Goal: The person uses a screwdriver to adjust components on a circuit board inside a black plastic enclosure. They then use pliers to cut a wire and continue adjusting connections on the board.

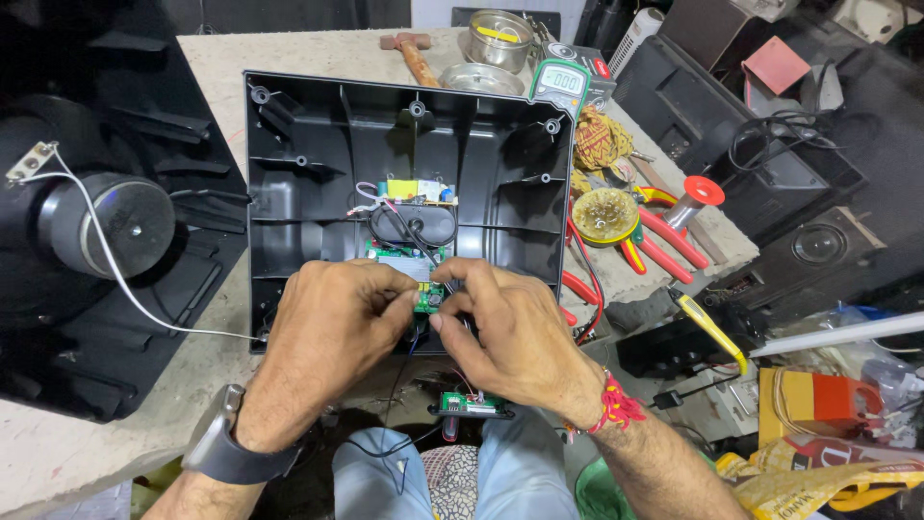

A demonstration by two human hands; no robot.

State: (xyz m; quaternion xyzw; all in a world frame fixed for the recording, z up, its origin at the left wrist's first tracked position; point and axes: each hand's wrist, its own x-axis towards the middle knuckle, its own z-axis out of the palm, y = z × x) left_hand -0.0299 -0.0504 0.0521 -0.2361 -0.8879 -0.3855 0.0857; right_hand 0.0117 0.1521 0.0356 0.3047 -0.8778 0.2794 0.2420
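From the head camera, looking down, a black plastic shell [318,144] lies open side up on the worktop [289,53], its hollow turned toward the person so the parts inside can be reached from above. Both hands meet at its near edge over a small green circuit board [426,297]. The left hand [332,323] has its fingers [397,300] pressed together in a pinch at the board's edge, apparently steadying it, while the right hand [510,337] curls its fingers [452,279] around thin wires there — what exactly they grip is hidden by the knuckles. Black and red wires [409,231] run from the board up to a second small board [417,190] deeper in the shell, so the work sits where the leads allow. Another little green board [474,404] hangs just below the right wrist, off the shell, seemingly held only by its wires. At the left a speaker magnet [125,223] lies in the other half of the housing, its white wire [125,289] trailing to the shell. Tools are kept within reach on the right — a green meter [561,82], red-handled pliers [664,236], a hammer [412,53] and a spool [695,197].
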